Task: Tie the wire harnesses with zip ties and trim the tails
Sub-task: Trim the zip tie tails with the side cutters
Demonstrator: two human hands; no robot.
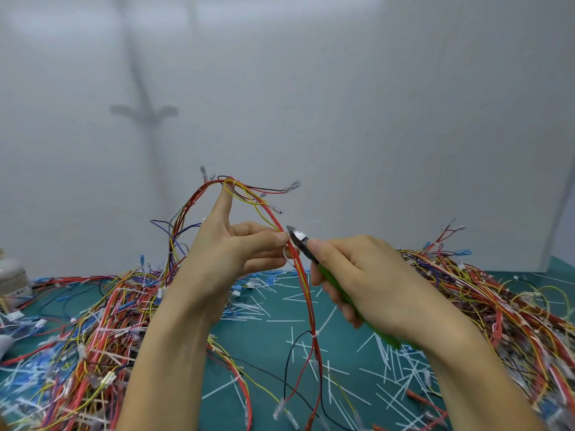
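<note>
My left hand (230,247) holds up a wire harness (306,293) of red, yellow and black wires, which loops over its raised index finger. Thumb and fingers pinch the bundle at a white zip tie (287,253). My right hand (357,275) grips green-handled flush cutters (339,293). Their metal jaws (295,235) sit right beside the bundle at the pinch, with a small white piece against them. A second white zip tie (313,335) binds the same harness lower down.
Heaps of coloured harnesses lie on the left (93,331) and right (497,300) of the green mat (264,340). Several cut white tie tails (389,377) litter the mat. A white container (11,279) stands at the far left. A white wall rises behind.
</note>
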